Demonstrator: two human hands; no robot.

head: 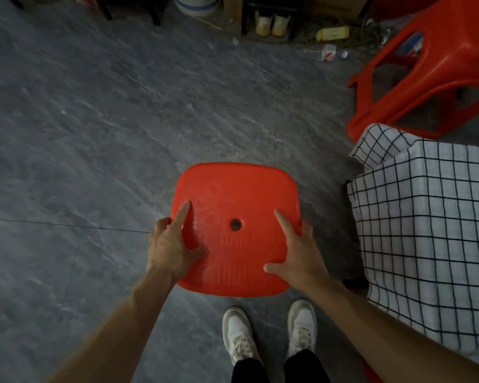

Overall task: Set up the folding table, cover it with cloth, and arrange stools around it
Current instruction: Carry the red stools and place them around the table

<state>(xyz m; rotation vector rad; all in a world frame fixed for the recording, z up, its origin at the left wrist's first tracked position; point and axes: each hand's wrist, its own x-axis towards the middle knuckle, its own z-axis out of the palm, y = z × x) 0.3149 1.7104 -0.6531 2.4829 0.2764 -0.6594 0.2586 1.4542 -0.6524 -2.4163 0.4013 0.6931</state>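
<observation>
Beside the table we had left hand and right hand gripping the stool seat edges; best kept level, set near the cloth.

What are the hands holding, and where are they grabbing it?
Both hands hold the square red plastic stool by its seat: the left hand grips the left edge, the right hand the right edge, fingers spread over the top.
</observation>
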